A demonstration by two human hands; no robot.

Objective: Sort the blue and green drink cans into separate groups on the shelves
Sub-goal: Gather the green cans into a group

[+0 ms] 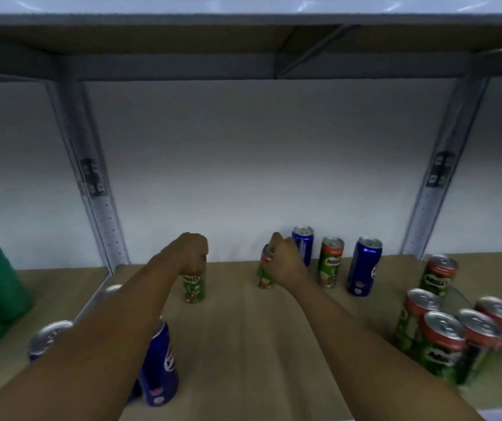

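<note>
**Both hands on green cans, mid-shelf**

L hand (193, 253) grips top of a slim green can (194, 288), fingers curled over its lid; can upright at 6 o'clock below fist. R hand (283, 262) wraps second green can (265, 276), red-rimmed, at its 9 o'clock. Blue cans (364, 267) at 3 o'clock on wooden shelf (243, 344)

Shelf board (243, 344) open mid-front; green cans (444, 335) crowd right; blue cans (158, 363) left.

A single head-worn wide-angle view looks forward and down, close into the wooden shelf (243, 344) bay.
</note>
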